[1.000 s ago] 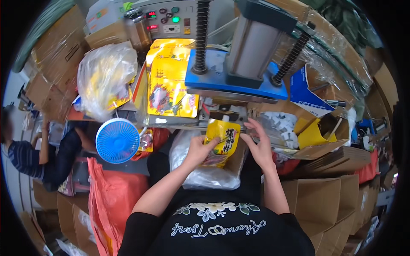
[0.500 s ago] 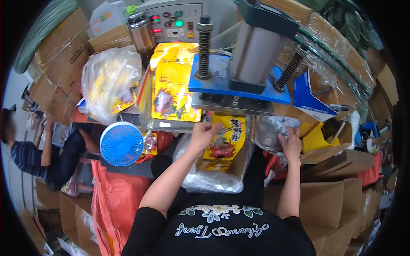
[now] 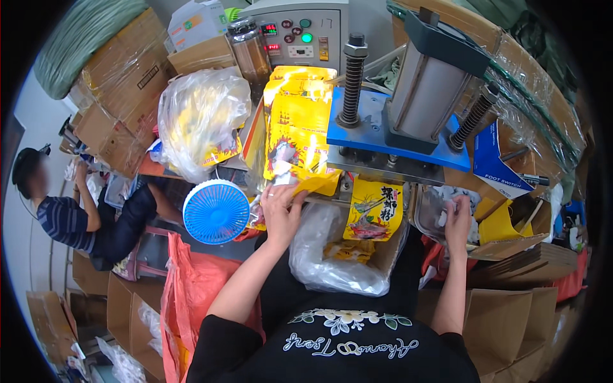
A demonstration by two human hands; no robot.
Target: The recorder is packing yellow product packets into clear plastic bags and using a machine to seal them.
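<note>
My left hand (image 3: 281,214) pinches the near edge of a yellow printed pouch (image 3: 317,182) at the front of a shiny stack (image 3: 297,121); that edge is bent up. Another yellow pouch (image 3: 373,207) hangs at the front of the blue-plated press (image 3: 396,127). Below it, a carton lined with a clear plastic bag (image 3: 319,268) holds more yellow pouches (image 3: 348,252). At the right, my right hand (image 3: 458,220) reaches into a clear plastic tub (image 3: 429,214) of small whitish pieces (image 3: 469,201). Its fingers are drawn together, and what they hold is hidden.
A blue fan (image 3: 216,212) stands left of my left arm. Behind it sits a clear bag of yellow pouches (image 3: 201,124). A control box (image 3: 306,38) with lit displays is at the back. A seated person (image 3: 70,210) is at far left; cartons (image 3: 504,319) stand at lower right.
My left hand has left the pouch at the press and moved left to the stack, lifting a pouch's edge. My right hand stays in the tub with its fingers drawn closer. The whole view has shifted.
</note>
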